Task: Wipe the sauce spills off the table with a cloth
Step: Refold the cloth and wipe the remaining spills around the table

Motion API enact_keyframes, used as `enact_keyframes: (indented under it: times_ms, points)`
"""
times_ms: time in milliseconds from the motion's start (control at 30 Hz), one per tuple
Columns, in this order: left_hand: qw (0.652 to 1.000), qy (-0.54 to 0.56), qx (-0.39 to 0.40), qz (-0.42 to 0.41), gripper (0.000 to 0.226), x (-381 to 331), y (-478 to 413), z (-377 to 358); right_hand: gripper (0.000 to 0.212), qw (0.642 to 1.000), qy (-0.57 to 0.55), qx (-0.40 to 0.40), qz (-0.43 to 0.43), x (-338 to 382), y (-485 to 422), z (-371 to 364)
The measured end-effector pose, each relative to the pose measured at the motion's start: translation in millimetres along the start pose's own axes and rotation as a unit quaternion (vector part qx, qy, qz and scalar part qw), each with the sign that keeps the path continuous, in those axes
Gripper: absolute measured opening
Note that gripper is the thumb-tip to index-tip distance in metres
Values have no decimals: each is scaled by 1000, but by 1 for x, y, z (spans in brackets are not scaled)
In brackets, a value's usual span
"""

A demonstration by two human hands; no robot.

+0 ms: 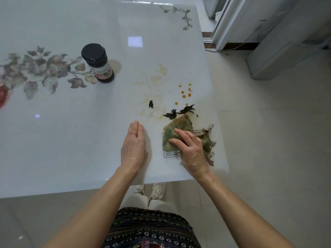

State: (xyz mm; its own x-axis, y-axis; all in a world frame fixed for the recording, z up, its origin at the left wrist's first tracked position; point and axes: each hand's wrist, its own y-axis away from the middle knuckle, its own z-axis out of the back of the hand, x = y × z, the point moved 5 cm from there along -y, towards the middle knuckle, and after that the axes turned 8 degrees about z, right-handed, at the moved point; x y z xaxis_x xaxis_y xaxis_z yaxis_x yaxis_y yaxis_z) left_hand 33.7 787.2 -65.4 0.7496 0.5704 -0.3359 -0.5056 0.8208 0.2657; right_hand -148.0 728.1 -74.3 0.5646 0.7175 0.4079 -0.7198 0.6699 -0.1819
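A green cloth (179, 127), stained yellow-brown, lies near the front right corner of the glossy white table (71, 140). My right hand (189, 149) presses down on it with spread fingers. My left hand (134, 145) rests flat on the table just left of the cloth, fingers straight and together. Beyond the cloth lie orange sauce drops (186, 92), pale yellowish smears (154, 86) and dark solid scraps (180, 110), with a small one (150, 104) apart to the left.
A dark jar with a black lid (98, 62) stands upright at the middle left, on the table's flower print. The table's right edge runs close to the cloth; past it is tiled floor and a white cabinet (268, 33).
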Motion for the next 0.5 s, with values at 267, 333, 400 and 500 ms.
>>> enact_keyframes:
  times_ms: [267, 333, 400, 500]
  points:
    - [1000, 18, 7, 3, 71, 3, 0, 6, 41, 998, 3, -23, -65, 6, -13, -2]
    - [1000, 20, 5, 1, 71, 2, -1, 7, 46, 999, 3, 0, -45, 24, -7, -13]
    - [1000, 24, 3, 3, 69, 3, -3, 7, 53, 1000, -2, 18, -22, 30, -12, -19]
    - [999, 29, 7, 11, 68, 3, -3, 7, 52, 999, 7, 27, -23, 25, -28, -16]
